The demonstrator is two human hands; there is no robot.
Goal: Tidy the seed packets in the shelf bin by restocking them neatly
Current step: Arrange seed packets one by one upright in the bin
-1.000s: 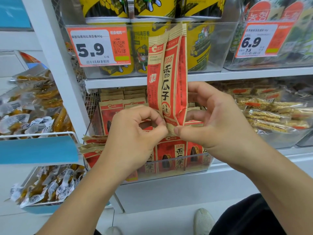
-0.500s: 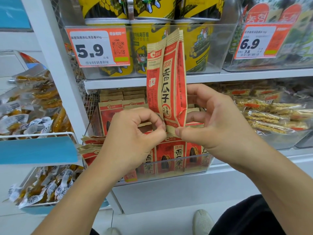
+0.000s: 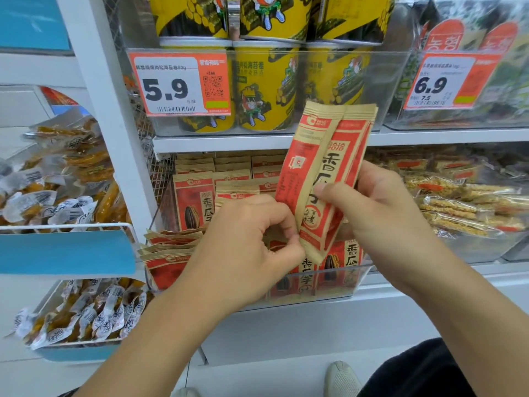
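Head view shows us partway through. Our right hand (image 3: 380, 222) pinches a small stack of sunflower seed packets (image 3: 323, 179), thumb across the front, holding them tilted above the clear shelf bin (image 3: 337, 285). Our left hand (image 3: 246, 247) has its fingers curled, thumb and forefinger nipping the stack's lower edge. Behind, several packets (image 3: 194, 202) stand upright in rows, which looks tidy enough. At the bin's left, loose packets (image 3: 169, 247) lie flat and askew. We judge the held stack and those strays remain to be placed.
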